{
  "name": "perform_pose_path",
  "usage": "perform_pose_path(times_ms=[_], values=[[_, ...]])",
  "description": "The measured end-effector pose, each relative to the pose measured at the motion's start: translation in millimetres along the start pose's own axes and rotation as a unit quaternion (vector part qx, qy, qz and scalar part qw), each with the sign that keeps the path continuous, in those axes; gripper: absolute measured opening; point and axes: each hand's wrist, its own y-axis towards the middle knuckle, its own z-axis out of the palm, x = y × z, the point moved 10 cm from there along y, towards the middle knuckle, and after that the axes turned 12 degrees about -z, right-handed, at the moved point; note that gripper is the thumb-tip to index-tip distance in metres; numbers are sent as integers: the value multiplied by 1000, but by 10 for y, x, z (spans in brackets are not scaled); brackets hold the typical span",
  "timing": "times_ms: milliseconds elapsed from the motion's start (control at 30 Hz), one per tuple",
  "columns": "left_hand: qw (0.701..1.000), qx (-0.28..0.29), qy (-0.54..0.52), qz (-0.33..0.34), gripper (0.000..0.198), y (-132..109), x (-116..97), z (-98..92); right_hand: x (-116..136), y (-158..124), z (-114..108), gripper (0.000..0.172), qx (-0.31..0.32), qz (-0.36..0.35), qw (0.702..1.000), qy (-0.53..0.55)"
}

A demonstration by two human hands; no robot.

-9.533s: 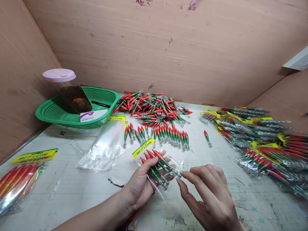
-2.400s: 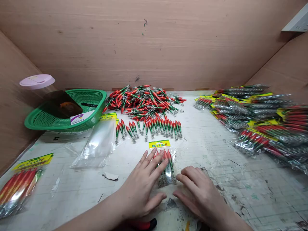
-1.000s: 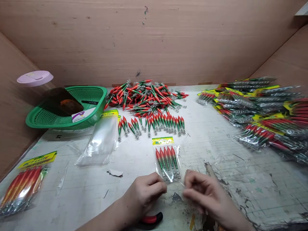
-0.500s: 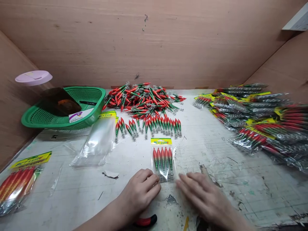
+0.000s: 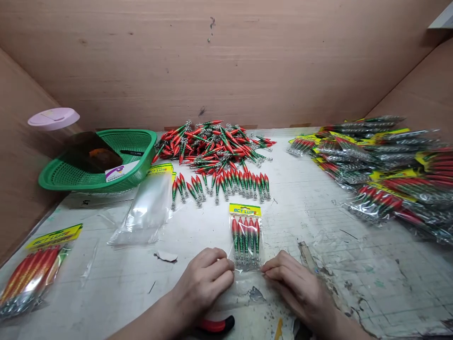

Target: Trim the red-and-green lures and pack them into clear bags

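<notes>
A clear plastic bag of fishing lures [image 5: 246,238] with a yellow header card lies flat in front of me; several red-and-green squid jigs stand side by side in it, hooks toward me. My left hand [image 5: 208,276] is closed at the bag's lower left corner, fingers curled. At the lower right corner my right hand [image 5: 295,283] pinches the bag's edge between thumb and fingertips. Beyond the bag is a row of loose lures [image 5: 226,184], with a large heap of lures [image 5: 208,144] behind it.
Empty header bags [image 5: 141,208] are stacked at left, beside a green basket [image 5: 138,174] holding a lidded cup [image 5: 95,151]. Filled bags [image 5: 382,189] pile up at right. Another filled bag [image 5: 35,269] lies far left. A red-and-black tool handle [image 5: 217,325] shows near the front.
My right hand has closed from outstretched fingers into a pinch at the bag's lower right corner. The left hand stays at its corner. The view has shifted slightly.
</notes>
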Motion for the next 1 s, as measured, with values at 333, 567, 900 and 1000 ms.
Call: perform_pose_path(times_ms=[333,567,900,1000], values=[[973,63,-93,-200,16,-4,296,179,-179,-107,50,14,-63,149,987,-10],[903,121,-163,-378,14,-34,570,314,-347,-261,69,19,-160,289,944,-19],[843,173,-111,-497,19,-88,741,461,-390,-225,118,22,-150,344,918,-127],[836,206,-73,-503,16,-38,788,494,-442,-183,140,21,-117,354,912,-171]])
